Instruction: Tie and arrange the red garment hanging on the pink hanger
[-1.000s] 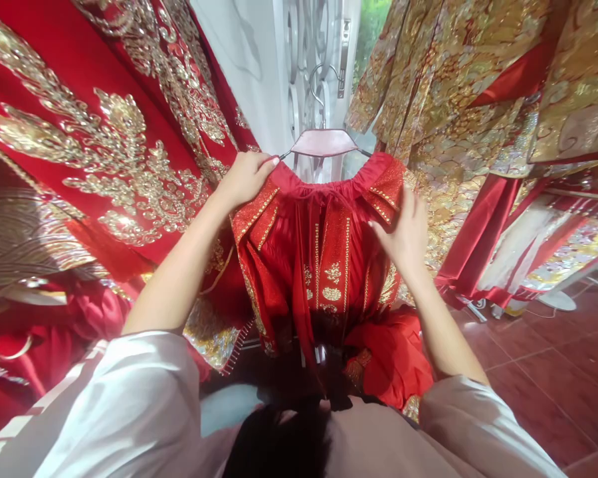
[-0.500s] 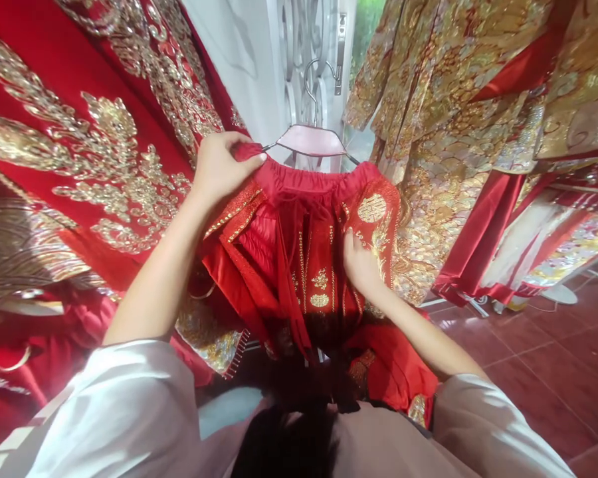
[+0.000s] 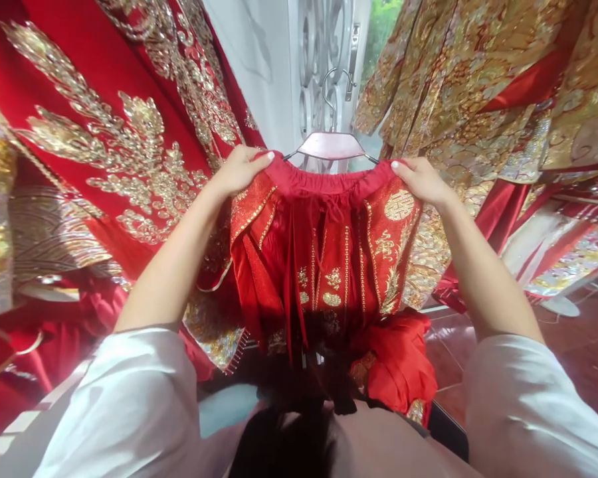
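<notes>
A red skirt (image 3: 323,265) with gold embroidery and a gathered waistband hangs in front of me on a hanger (image 3: 331,145) with a pale pink centre plate and a metal hook. My left hand (image 3: 243,171) is closed on the left end of the waistband, thumb on the near side. At the opposite end, my right hand (image 3: 419,178) grips the waistband the same way. The fingers of both hands are mostly hidden behind the cloth. Thin red cords dangle from the middle of the waistband.
A large red garment (image 3: 144,153) with gold beading hangs on the left. Gold brocade garments (image 3: 458,86) hang at the right. More red cloth (image 3: 398,365) lies low before me. Behind the hanger stands a white ornate door (image 3: 313,60); red floor tiles (image 3: 578,345) show at right.
My right hand has moved up from the skirt's embroidered panel to the right end of the waistband. The left hand keeps its hold. The skirt now appears more spread and slightly farther right.
</notes>
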### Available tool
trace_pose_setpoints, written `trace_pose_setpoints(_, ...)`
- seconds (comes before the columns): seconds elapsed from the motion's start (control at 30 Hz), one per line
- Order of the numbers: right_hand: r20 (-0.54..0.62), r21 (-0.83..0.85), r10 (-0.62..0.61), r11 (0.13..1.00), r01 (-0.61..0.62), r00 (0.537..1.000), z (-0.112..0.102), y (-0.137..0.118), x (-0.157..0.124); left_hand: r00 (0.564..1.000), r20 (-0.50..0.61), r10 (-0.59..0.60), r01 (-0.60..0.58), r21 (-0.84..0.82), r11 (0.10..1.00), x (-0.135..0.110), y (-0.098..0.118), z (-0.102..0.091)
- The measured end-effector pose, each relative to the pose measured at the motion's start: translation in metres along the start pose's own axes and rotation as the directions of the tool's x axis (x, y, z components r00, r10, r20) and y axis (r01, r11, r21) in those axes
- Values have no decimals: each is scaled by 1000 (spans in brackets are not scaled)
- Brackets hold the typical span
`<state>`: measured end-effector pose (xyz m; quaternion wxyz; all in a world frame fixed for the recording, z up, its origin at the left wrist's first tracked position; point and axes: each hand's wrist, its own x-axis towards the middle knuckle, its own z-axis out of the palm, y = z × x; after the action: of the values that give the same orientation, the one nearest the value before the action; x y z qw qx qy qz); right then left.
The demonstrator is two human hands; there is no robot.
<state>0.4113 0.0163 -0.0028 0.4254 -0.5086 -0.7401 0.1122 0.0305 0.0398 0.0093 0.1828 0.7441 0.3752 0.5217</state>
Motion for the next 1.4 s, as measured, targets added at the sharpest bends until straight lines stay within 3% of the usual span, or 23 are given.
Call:
trace_pose_setpoints(0.1, -312, -227, -166, 969, 96, 935, 17, 6, -11, 992, -66, -105, 104, -7, 995, -1, 5, 8)
trace_pose_setpoints(0.17, -415, -303, -218, 948, 92, 883, 29, 12, -16, 978, -180, -109, 105, -31, 994, -5, 10, 13)
trace_pose_setpoints(0.23, -447, -350, -265, 931, 106, 855, 37, 17, -18, 978, -198, -71, 69, -16, 997, -9, 14, 15)
trace_pose_setpoints(0.3, -427, -383, -308, 913, 138, 850, 39, 19, -21, 995, -91, -37, 42, 55, 998, -14, 15, 13)
trace_pose_setpoints(0.4, -330, -386, -350, 897, 214, 877, 27, 16, -25, 990, 110, -86, 67, 160, 985, -17, 10, 6)
trace_pose_setpoints(0.53, -213, -269, -360, 915, 300, 908, -1, 12, -24, 962, 217, -165, 135, 144, 980, -13, 0, 3)
trace_pose_setpoints(0.6, -214, -187, -299, 947, 262, 930, -10, 11, -19, 971, 202, -132, 101, 156, 983, -10, -6, 5)
trace_pose_setpoints(0.7, -167, 31, -90, 995, 97, 982, -16, 12, -10, 997, 72, -11, -6, 227, 974, -11, -12, 10)
trace_pose_setpoints(0.83, -40, 344, 129, 933, -108, 991, -17, 10, -2, 999, -8, 52, -47, 302, 952, -19, -11, 15)
trace_pose_setpoints(0.9, -25, 339, 100, 937, -86, 995, -18, 6, -1, 997, 14, 82, -82, 333, 939, -22, -5, 14)
trace_pose_setpoints(1.0, 56, 233, -46, 972, 32, 997, -19, -1, -2, 991, 101, 92, -124, 380, 917, -22, 6, 9)
trace_pose_setpoints(1.07, 33, 164, -110, 981, 103, 993, -17, -6, -2, 988, 140, 62, -117, 429, 896, -18, 13, 7)
trace_pose_setpoints(1.13, -69, 101, -139, 984, 146, 988, -13, -12, -2, 995, 96, 34, -77, 492, 867, -13, 18, 9)
trace_pose_setpoints(1.2, -120, 53, -157, 985, 164, 980, -8, -18, 1, 999, -32, 17, 3, 537, 844, -8, 21, 19)
trace_pose_setpoints(1.33, -86, 42, -171, 984, 175, 982, 0, -25, 12, 951, -310, -5, 174, 520, 837, -7, 27, 53)
trace_pose_setpoints(1.4, -54, 89, -130, 987, 134, 990, 2, -22, 17, 928, -373, 7, 190, 489, 851, -12, 31, 64)
